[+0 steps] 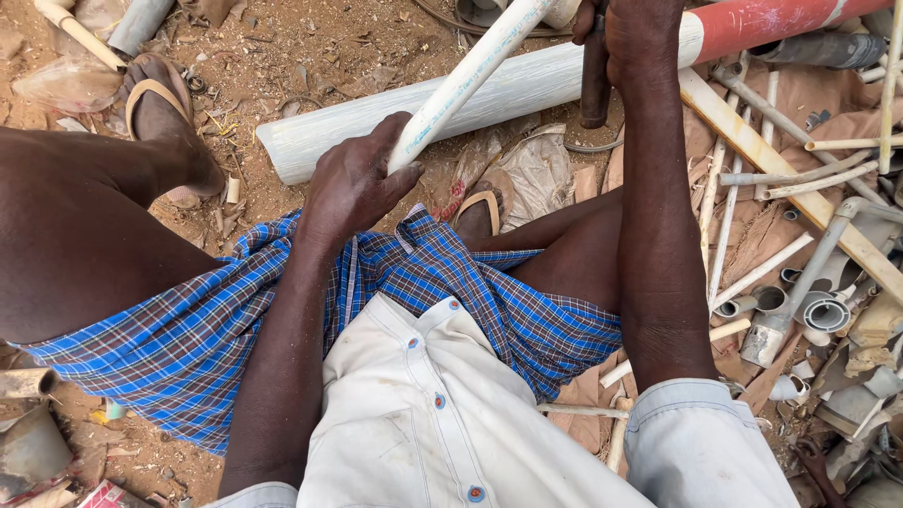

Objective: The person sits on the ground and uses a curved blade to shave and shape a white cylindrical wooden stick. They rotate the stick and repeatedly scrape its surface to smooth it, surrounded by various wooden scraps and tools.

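My left hand (353,183) grips the near end of a thin white plastic pipe (470,71) that slants up and away to the top of the view. My right hand (635,33) is closed around the handle of a dark tool (594,80) that stands upright against a thick white pipe (423,108) lying across the dirt ground. The thin pipe crosses over the thick one. I am seated with my knees apart, in a blue checked cloth (282,320) and a pale shirt (423,414).
A red and white pipe (762,23) lies at the top right. To the right is a heap of thin pipes, grey fittings (809,315) and cardboard. My sandalled feet (160,108) rest on littered soil. Scraps lie at the lower left.
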